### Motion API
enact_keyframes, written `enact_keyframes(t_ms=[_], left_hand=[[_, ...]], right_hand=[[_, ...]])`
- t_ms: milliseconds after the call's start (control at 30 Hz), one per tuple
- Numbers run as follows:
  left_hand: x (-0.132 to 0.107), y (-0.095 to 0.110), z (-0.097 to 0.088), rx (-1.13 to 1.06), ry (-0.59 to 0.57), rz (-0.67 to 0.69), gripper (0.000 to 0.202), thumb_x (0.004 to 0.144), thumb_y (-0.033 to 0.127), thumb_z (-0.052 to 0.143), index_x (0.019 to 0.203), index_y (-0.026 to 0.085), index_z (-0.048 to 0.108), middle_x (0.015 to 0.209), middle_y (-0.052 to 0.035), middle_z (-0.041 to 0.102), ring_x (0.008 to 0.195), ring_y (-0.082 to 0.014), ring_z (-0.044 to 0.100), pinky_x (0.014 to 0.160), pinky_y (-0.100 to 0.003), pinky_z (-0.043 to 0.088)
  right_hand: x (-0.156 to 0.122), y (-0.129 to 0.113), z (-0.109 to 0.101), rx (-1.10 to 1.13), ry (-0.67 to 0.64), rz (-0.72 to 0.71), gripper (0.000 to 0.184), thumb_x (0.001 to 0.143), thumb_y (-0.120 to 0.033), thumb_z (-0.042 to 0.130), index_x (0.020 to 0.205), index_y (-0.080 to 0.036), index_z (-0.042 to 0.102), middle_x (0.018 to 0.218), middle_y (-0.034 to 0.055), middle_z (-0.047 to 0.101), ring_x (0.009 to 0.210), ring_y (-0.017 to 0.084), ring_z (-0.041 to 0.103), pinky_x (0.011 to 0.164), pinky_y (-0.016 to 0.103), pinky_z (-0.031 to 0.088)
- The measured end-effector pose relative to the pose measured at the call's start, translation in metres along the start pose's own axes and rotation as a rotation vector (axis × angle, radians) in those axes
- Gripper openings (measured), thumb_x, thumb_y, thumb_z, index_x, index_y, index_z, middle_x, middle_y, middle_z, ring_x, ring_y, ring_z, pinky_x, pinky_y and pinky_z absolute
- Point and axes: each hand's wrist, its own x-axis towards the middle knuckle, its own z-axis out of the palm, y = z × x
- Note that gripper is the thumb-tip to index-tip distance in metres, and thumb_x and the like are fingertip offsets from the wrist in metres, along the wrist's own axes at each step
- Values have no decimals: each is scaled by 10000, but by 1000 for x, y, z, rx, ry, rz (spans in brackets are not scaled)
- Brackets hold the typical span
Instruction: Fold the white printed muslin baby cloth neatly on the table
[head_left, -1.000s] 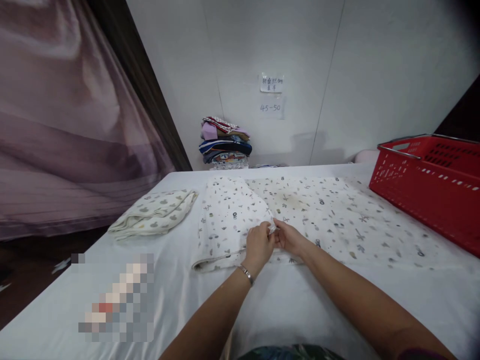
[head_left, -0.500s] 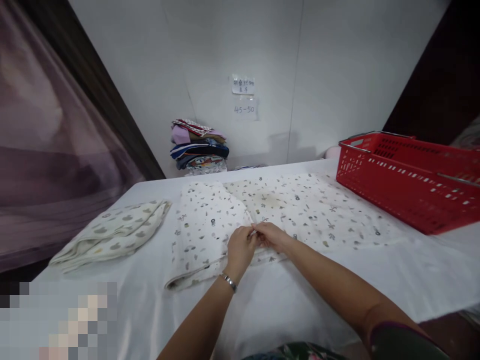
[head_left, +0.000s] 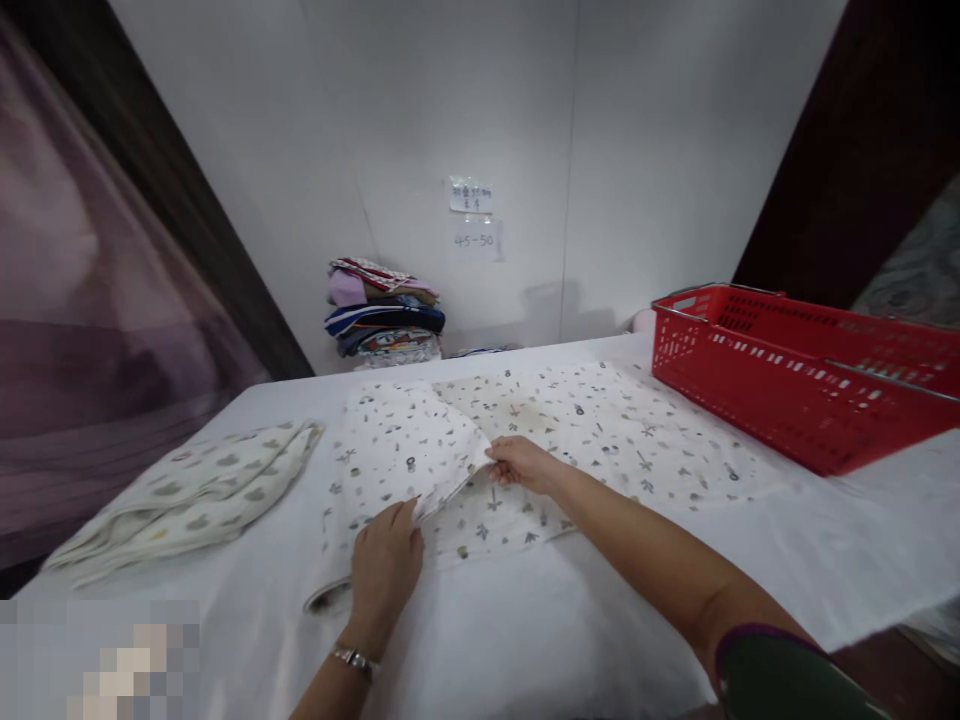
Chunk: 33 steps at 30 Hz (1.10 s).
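A white cloth with small grey prints (head_left: 600,430) lies spread on the white table (head_left: 562,640), its left part folded over (head_left: 397,450). My right hand (head_left: 517,462) pinches the corner of that folded flap, fingers closed on it. My left hand (head_left: 386,565), with a bracelet at the wrist, rests on the near edge of the fold, its fingertips holding the cloth's edge.
A folded cream cloth with grey spots (head_left: 187,495) lies at the left. A red plastic basket (head_left: 795,375) stands at the right. A stack of folded clothes (head_left: 382,315) sits by the wall under a paper note (head_left: 472,195). A purple curtain (head_left: 90,330) hangs at left.
My left hand has slid back toward me along the fold's edge, away from my right hand. The right hand stays pinched on the corner. The camera has turned slightly right.
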Motion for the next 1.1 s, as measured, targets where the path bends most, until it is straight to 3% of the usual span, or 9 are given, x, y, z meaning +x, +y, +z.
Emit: enact_keyframes(t_ms=[200, 367, 600, 733, 867, 933, 1000, 1100], left_hand=[[-29, -38, -14, 129, 8, -200, 393, 756, 118, 410, 1115, 179, 558, 1159, -92, 580, 1056, -232, 528, 876, -374, 404], [-43, -61, -19, 123, 47, -346, 357, 782, 195, 417, 1115, 169, 542, 1172, -107, 548, 1084, -261, 499, 868, -389, 414], [-41, -60, -13, -109, -13, -563, 395, 820, 336, 388, 1175, 179, 465, 1126, -88, 548, 994, -224, 555, 789, -327, 444], [-40, -44, -12, -151, -48, -587, 407, 809, 356, 409, 1171, 178, 465, 1092, -88, 566, 947, -221, 573, 752, -318, 439], [-18, -11, -16, -243, -64, -598, 348, 789, 286, 428, 1116, 187, 491, 955, -56, 606, 814, -188, 591, 674, -286, 430], [2, 14, -18, -303, -7, -523, 298, 781, 265, 442, 1062, 192, 509, 910, -44, 613, 805, -181, 587, 680, -281, 428], [20, 44, -18, -366, 69, -382, 259, 770, 218, 450, 1020, 198, 512, 914, -35, 608, 838, -171, 580, 711, -276, 430], [33, 87, -13, -375, 106, -82, 244, 750, 127, 437, 968, 201, 518, 921, -32, 577, 878, -160, 553, 762, -277, 428]], right_hand=[[11, -30, 13, 63, 54, -51, 54, 788, -122, 524, 750, -113, 561, 633, 41, 630, 438, 73, 530, 374, 151, 396], [28, -54, 16, 88, 122, -79, 151, 839, -123, 432, 710, -123, 512, 568, 7, 573, 430, 54, 490, 385, 143, 379], [57, -86, 19, 81, 171, -90, 127, 861, -129, 438, 774, -100, 526, 622, 42, 583, 535, 99, 547, 443, 184, 414], [76, -109, 14, 113, 221, -104, 146, 899, -151, 412, 865, -77, 533, 686, 43, 573, 580, 115, 551, 508, 238, 458], [73, -159, -7, 209, 231, -270, 244, 894, -325, 499, 1022, -124, 549, 909, 35, 584, 721, 112, 573, 627, 272, 502], [52, -191, -30, 260, 242, -417, 222, 905, -307, 477, 1004, -122, 551, 891, 27, 587, 730, 109, 570, 653, 277, 499], [17, -218, -61, 298, 272, -586, 195, 928, -162, 350, 918, -122, 541, 745, -13, 571, 668, 78, 535, 675, 242, 475], [-57, -228, -118, 309, 315, -821, 256, 895, -153, 304, 831, -159, 552, 734, -16, 596, 690, 81, 541, 708, 216, 457]])
